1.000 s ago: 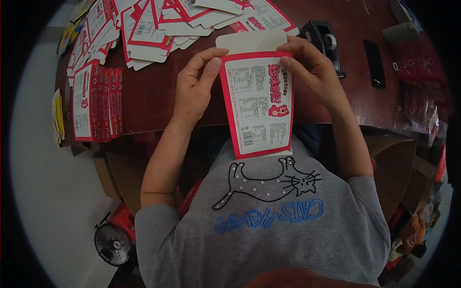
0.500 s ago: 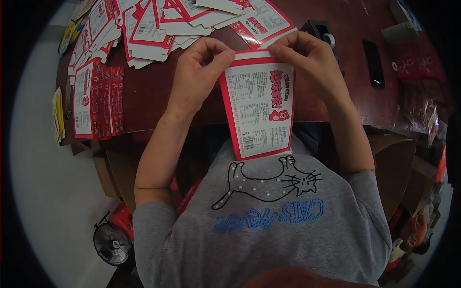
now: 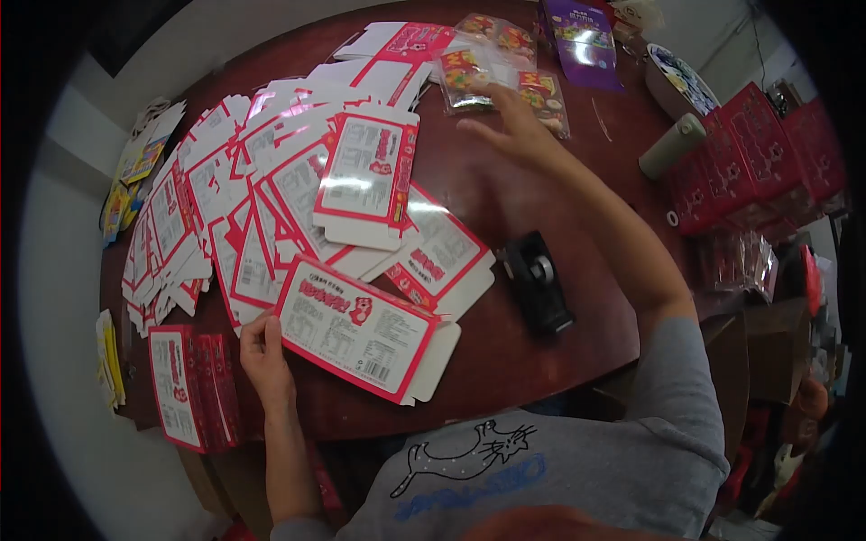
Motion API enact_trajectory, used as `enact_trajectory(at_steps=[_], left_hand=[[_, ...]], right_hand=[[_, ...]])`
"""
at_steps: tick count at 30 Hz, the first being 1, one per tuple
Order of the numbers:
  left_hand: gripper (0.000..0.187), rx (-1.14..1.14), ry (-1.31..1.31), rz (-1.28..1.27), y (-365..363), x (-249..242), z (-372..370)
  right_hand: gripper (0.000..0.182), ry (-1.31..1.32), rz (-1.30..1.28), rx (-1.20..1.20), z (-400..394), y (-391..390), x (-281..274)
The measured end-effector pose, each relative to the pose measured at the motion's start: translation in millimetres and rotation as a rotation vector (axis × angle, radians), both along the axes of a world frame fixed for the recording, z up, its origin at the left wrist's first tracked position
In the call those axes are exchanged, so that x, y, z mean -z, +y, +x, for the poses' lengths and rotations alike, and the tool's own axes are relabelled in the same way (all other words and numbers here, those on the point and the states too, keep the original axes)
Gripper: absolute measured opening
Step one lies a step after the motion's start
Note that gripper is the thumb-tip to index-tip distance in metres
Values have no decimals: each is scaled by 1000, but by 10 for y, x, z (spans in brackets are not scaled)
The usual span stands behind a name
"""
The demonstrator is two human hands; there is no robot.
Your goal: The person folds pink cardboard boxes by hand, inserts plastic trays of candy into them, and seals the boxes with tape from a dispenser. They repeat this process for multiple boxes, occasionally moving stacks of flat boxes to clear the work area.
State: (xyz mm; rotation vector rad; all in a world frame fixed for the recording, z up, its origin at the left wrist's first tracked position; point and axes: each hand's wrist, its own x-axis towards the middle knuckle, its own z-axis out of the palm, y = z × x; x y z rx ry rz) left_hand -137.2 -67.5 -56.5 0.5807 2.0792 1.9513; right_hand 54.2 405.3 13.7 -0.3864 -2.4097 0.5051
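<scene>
My left hand (image 3: 265, 353) grips the left end of a red and white printed box (image 3: 356, 328), which lies tilted near the table's front edge with a white flap open at its right end. Reaching to the far side, my right hand (image 3: 514, 126) has its fingers apart over clear packets of colourful sweets (image 3: 467, 76). More flat red and white cartons (image 3: 368, 171) lie in an overlapping pile beyond the held box.
A black tape dispenser (image 3: 538, 283) sits right of the pile. Upright boxes (image 3: 176, 388) stand at front left. At right are a green-grey cylinder (image 3: 672, 146), stacked red boxes (image 3: 747, 149) and a bowl (image 3: 680, 79). A purple bag (image 3: 582, 43) lies at the back.
The view has shifted towards the far side of the table. My right hand has let go of the box and moved to the packets. The box has turned sideways in my left hand.
</scene>
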Motion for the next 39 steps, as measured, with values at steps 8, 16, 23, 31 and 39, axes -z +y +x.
enact_trajectory(at_steps=[8, 16, 23, 31, 39], left_hand=[[14, -86, 266, -168, -51, 456, -33], [10, -111, 280, -337, -24, 308, 46], [11, -113, 262, -284, -27, 347, 55], [14, -79, 253, -258, -100, 469, -25], [68, 516, 1052, -460, 103, -316, 126]], right_hand=[[88, -270, 535, 719, -1305, 2515, 539], [61, -442, 225, 825, -1800, 3239, 886], [40, -366, 245, 753, -1297, 3139, 1002], [20, -265, 361, 347, -251, 1163, 774], [48, -517, 278, -54, 554, -414, 166]])
